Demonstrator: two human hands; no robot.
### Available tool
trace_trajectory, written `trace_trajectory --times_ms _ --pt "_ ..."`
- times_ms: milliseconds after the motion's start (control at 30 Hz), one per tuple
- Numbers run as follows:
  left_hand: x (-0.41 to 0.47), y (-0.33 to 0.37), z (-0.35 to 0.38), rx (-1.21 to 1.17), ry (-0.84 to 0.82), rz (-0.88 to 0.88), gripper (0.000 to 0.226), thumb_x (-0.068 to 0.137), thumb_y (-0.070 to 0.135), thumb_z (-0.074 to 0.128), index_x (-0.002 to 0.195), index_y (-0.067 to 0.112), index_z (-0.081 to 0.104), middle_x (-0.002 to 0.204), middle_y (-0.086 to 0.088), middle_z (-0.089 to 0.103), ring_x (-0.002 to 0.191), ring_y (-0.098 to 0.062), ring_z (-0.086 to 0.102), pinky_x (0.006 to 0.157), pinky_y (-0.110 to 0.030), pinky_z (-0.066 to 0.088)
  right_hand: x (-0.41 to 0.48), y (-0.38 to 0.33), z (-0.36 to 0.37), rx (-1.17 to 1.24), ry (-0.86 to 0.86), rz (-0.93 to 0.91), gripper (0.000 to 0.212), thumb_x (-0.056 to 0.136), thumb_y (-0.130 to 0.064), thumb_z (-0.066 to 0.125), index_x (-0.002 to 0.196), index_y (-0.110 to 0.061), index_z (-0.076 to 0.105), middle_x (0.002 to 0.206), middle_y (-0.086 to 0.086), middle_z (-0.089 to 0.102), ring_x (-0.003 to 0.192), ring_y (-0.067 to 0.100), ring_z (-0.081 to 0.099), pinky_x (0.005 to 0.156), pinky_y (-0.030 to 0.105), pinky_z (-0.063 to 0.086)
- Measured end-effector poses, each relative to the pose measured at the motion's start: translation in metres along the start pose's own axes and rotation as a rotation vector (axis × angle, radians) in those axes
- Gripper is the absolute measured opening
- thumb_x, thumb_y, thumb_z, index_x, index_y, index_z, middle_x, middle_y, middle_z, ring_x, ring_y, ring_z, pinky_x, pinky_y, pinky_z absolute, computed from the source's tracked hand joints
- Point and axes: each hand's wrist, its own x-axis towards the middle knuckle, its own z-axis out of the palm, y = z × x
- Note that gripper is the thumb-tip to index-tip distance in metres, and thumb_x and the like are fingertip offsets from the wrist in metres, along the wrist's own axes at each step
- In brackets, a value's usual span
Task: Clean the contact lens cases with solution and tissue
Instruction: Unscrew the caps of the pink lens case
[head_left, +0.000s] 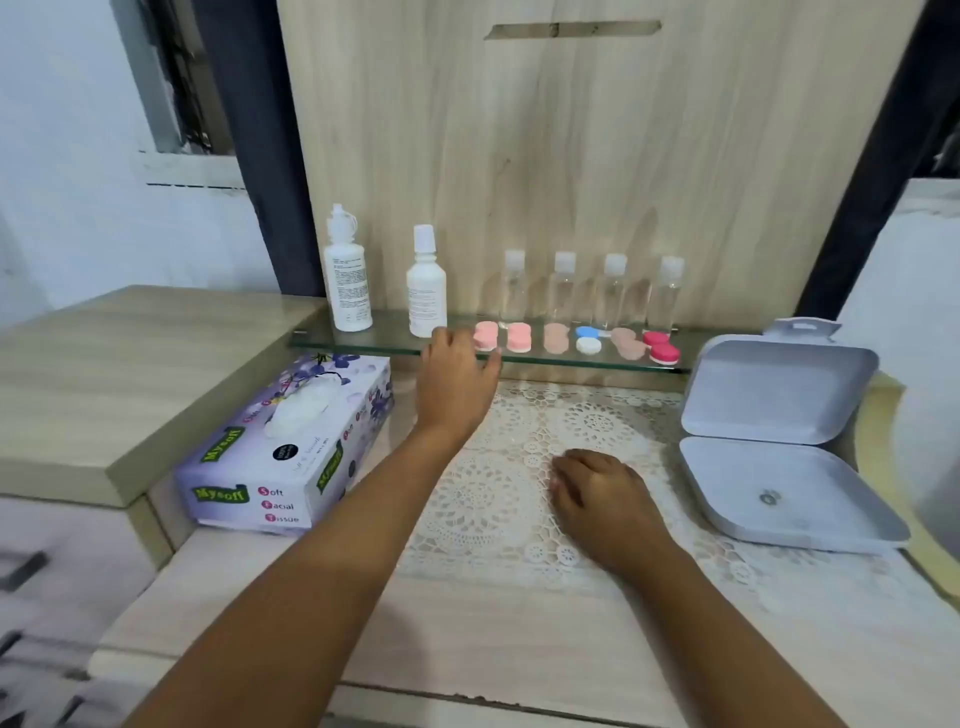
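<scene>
Six contact lens cases (576, 340) lined a glass shelf (363, 340); the left hand (457, 374) reached the leftmost pink case (486, 335), fingers loosely spread, holding nothing. Right hand (597, 493) lay flat on the lace mat (493, 499). Two solution bottles (347, 275), four clear bottles (589, 288) stood behind.

Narrow glass shelf (363, 347) at back of counter (493, 639): two white opaque solution bottles (347, 275) left, four small clear plastic bottles (589, 291) right, row of round-lidded contact lens cases (571, 340) before them. Purple cardboard tissue box (291, 447) below-left; open grey hinged plastic box (774, 441) right; white lace doily (498, 488) between.
</scene>
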Motion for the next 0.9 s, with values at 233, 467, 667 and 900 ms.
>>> trace_trajectory --times_ms 233,467,667,900 --pt "0.028 0.002 0.008 0.072 -0.054 -0.116 0.044 0.092 0.038 0.051 0.117 0.002 0.056 0.124 -0.016 0.045 0.116 -0.033 0.04 0.095 -0.039 0.037 0.002 0.002 0.001 -0.019 -0.008 -0.001 0.049 0.086 -0.037 0.03 0.118 -0.019 0.061 0.122 -0.004 0.06 0.114 0.02 0.052 0.097 0.036 0.038" --pt "0.028 -0.004 0.004 -0.037 -0.023 -0.128 0.037 0.087 0.032 0.055 0.106 0.001 0.062 0.109 -0.016 0.053 0.103 -0.031 0.05 0.087 -0.04 0.045 0.002 0.001 -0.001 -0.021 -0.025 0.005 0.049 0.086 -0.038 0.029 0.119 -0.02 0.061 0.122 -0.004 0.06 0.115 0.019 0.051 0.097 0.035 0.036" --pt "-0.011 -0.004 -0.026 -0.256 -0.039 -0.032 0.018 0.083 0.021 0.062 0.099 0.011 0.064 0.092 0.001 0.056 0.079 -0.009 0.052 0.066 -0.016 0.037 0.001 -0.001 -0.003 0.014 -0.034 0.025 0.046 0.085 -0.036 0.031 0.113 -0.019 0.063 0.118 -0.004 0.061 0.113 0.021 0.053 0.095 0.036 0.039" --pt "-0.052 -0.016 -0.022 -0.358 -0.458 -0.011 0.021 0.083 0.019 0.065 0.104 0.018 0.065 0.096 0.004 0.058 0.083 -0.013 0.057 0.066 -0.018 0.047 0.001 -0.001 -0.005 0.073 -0.008 0.045 0.027 0.09 -0.024 0.047 0.107 -0.015 0.066 0.112 -0.002 0.064 0.106 0.022 0.055 0.094 0.036 0.041"
